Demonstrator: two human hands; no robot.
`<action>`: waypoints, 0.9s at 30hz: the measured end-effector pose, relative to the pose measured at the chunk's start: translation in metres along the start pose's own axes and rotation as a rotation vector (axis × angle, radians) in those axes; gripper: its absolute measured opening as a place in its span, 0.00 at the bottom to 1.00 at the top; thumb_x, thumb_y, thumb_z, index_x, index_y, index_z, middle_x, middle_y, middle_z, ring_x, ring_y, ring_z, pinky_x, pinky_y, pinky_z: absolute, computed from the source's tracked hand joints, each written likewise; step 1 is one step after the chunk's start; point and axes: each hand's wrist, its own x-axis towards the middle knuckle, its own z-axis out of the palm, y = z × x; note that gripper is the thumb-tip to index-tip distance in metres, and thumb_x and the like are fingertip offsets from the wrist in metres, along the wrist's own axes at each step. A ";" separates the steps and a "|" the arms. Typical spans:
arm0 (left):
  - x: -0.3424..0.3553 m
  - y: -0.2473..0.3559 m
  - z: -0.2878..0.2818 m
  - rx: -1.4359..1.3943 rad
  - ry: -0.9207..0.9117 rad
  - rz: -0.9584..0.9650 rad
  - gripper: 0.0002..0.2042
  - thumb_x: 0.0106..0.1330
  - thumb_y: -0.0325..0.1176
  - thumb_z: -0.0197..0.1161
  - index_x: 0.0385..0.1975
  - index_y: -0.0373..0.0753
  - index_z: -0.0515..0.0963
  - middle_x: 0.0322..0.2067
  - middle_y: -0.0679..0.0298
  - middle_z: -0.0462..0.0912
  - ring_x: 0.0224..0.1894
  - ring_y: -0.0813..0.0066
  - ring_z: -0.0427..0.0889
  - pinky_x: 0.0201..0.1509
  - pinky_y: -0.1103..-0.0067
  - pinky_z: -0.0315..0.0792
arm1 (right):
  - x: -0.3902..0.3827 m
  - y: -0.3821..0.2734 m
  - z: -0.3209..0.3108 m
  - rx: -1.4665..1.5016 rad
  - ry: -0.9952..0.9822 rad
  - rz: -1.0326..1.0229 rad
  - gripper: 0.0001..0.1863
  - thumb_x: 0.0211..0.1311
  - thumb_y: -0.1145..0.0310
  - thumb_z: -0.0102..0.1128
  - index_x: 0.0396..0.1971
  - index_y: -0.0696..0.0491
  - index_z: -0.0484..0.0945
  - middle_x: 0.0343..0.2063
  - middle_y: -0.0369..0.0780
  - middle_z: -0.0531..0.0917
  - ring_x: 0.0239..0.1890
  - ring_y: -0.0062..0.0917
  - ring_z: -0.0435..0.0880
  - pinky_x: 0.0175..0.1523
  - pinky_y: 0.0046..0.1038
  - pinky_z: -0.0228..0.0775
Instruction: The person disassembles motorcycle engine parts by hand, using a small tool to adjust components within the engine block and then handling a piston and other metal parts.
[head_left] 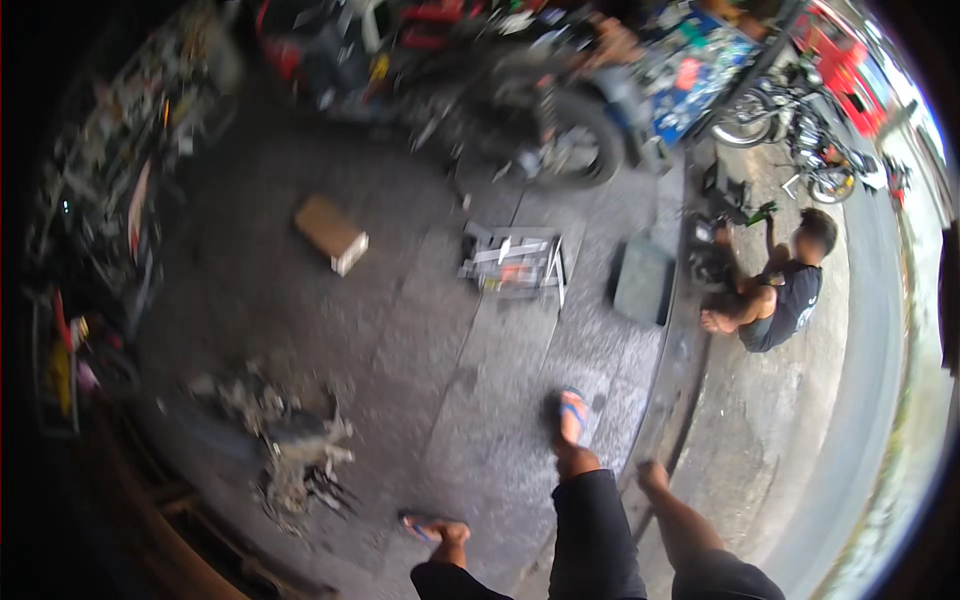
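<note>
My right hand (653, 477) hangs beside my right leg, above the edge of the concrete strip. It is small and smeared, so its fingers cannot be read and nothing shows clearly in it. My left hand is out of view. Below me, my feet in blue flip-flops stand apart on the grey floor (400, 330). Nearest ahead of my right foot lie a grey rectangular tray (643, 281) and an open tool case (514, 262) with tools in it. Neither is touched by my hand.
A brown cardboard box (330, 232) lies left of the tool case. Dismantled engine parts (295, 440) sit at lower left. A motorcycle (540, 130) stands ahead. To the right, another person (785, 285) crouches by dark parts, a green object (762, 212) at their hand. Parked motorcycles (800, 140) stand beyond.
</note>
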 end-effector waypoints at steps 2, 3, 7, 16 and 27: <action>-0.041 0.115 0.015 0.064 0.059 0.115 0.15 0.65 0.45 0.61 0.27 0.38 0.75 0.22 0.57 0.77 0.23 0.65 0.74 0.27 0.67 0.69 | -0.074 0.072 -0.054 -0.117 -0.297 0.255 0.12 0.54 0.68 0.53 0.34 0.53 0.83 0.32 0.46 0.84 0.40 0.44 0.84 0.47 0.42 0.75; -0.064 0.170 0.035 0.054 0.071 0.167 0.15 0.65 0.45 0.60 0.28 0.38 0.75 0.24 0.57 0.77 0.24 0.64 0.74 0.29 0.67 0.69 | -0.098 0.131 -0.039 -0.450 -0.332 0.063 0.11 0.61 0.68 0.53 0.33 0.52 0.86 0.39 0.45 0.86 0.43 0.38 0.86 0.43 0.35 0.77; -0.143 0.364 0.112 0.018 0.158 0.393 0.17 0.65 0.47 0.59 0.32 0.36 0.75 0.29 0.54 0.78 0.29 0.60 0.75 0.34 0.65 0.69 | -0.084 0.192 -0.079 -0.334 -0.559 0.173 0.17 0.61 0.58 0.54 0.43 0.52 0.84 0.43 0.46 0.84 0.49 0.41 0.83 0.51 0.38 0.76; -0.261 0.699 0.269 0.104 0.063 0.796 0.24 0.66 0.51 0.57 0.43 0.32 0.76 0.40 0.50 0.80 0.40 0.52 0.76 0.45 0.62 0.69 | 0.092 0.109 -0.395 0.768 0.120 0.463 0.24 0.57 0.51 0.62 0.39 0.59 0.84 0.37 0.50 0.86 0.44 0.40 0.85 0.49 0.36 0.75; -0.122 0.874 0.295 0.002 0.349 0.883 0.25 0.65 0.45 0.59 0.52 0.29 0.75 0.55 0.42 0.76 0.57 0.53 0.75 0.59 0.67 0.69 | 0.304 0.139 -0.422 1.004 0.090 0.566 0.14 0.59 0.63 0.51 0.22 0.56 0.78 0.19 0.45 0.80 0.22 0.35 0.80 0.27 0.38 0.69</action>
